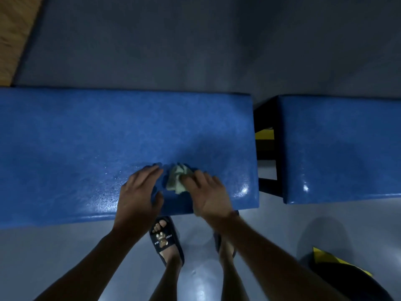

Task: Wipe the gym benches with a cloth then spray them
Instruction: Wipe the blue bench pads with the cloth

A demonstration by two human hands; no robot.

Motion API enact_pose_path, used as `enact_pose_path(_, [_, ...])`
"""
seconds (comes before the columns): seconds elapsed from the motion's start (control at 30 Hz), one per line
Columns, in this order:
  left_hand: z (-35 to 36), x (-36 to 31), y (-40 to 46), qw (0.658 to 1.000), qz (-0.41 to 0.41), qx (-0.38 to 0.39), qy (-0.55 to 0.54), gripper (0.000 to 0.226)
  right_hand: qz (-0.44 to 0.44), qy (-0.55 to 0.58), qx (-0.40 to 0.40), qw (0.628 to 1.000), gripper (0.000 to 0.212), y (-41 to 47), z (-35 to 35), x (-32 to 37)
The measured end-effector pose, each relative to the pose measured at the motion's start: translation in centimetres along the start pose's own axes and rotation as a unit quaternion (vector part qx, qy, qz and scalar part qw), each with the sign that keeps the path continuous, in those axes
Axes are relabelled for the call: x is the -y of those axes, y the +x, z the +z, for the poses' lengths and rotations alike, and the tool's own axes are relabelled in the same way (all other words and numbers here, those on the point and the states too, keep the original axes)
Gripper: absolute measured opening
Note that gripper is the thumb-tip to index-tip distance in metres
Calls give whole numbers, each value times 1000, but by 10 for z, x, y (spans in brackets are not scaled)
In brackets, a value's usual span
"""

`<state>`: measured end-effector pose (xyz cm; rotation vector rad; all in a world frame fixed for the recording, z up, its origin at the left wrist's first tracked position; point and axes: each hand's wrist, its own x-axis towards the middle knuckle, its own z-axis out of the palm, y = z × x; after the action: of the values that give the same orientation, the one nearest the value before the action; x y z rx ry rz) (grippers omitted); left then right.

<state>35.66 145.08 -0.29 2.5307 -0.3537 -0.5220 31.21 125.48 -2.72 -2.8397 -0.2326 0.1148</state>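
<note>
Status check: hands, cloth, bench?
Right hand pressing the cloth onto the near bench. Left hand open, flat on the bench beside it. Second bench untouched on the right. Nothing in the way.

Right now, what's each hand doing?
Left hand: open, fingers relaxed on the blue bench, holding nothing.
Right hand: fingers pressing the cloth on the bench.

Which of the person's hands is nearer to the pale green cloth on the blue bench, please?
Right. The right hand touches the pale green cloth with its fingers on the blue bench; the left hand lies just left of it, apart from it.
</note>
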Motion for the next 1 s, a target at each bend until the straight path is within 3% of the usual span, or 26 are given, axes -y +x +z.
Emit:
enact_pose_path(0.07, [-3, 3, 1, 1000, 10, 4, -8, 59, 44, -54, 12, 998, 36, 0, -13, -46])
enact_pose_path(0.17, [-6, 8, 2, 1000, 10, 4, -18, 60, 273, -41, -10, 961, 33, -2, -42, -103])
enact_pose_path(0.23, [-7, 10, 2, 1000, 10, 1, -23, 56, 374, 2, -50, 926, 37, -2, -47, -102])
enact_pose_path(0.3, [-9, 10, 1, 1000, 5, -1, -30, 57, 417, 23, -74, 906, 40, 4, -37, -73])
enact_pose_path(0.4, [-9, 10, 2, 1000, 8, -8, -25, 56, 356, 25, -68, 932, 43, 4, -8, -10])
enact_pose_path(0.5, [-8, 11, 6, 1000, 5, -9, -23, 56, 222, 7, 0, 975, 38, -12, 0, 23])
enact_pose_path(0.67, [-10, 4, 20, 998, -10, -33, -43, 58, 47, -74, 43, 995, 44, -10, -24, -54])
enact_pose_path(0.7, [-11, 2, 23, 998, -14, -38, -46, 59, 66, -85, 37, 993, 44, -1, -30, -76])
enact_pose_path(0.77, [-11, -1, 29, 997, -19, -46, -51, 60, 190, -59, -4, 980, 50, 19, -45, -106])
enact_pose_path(0.87, [-8, -3, 34, 997, -27, -53, -52, 60, 407, 58, -121, 904, 58, 43, -40, -114])
enact_pose_path(0.9, [-8, -3, 35, 997, -30, -57, -52, 59, 437, 73, -140, 886, 56, 49, -33, -99])
enact_pose_path(0.93, [-8, -4, 36, 996, -33, -63, -52, 59, 430, 75, -140, 889, 55, 51, -23, -77])
enact_pose_path(1.0, [-8, -4, 37, 996, -33, -71, -44, 59, 331, 82, -117, 933, 58, 48, -7, -18])
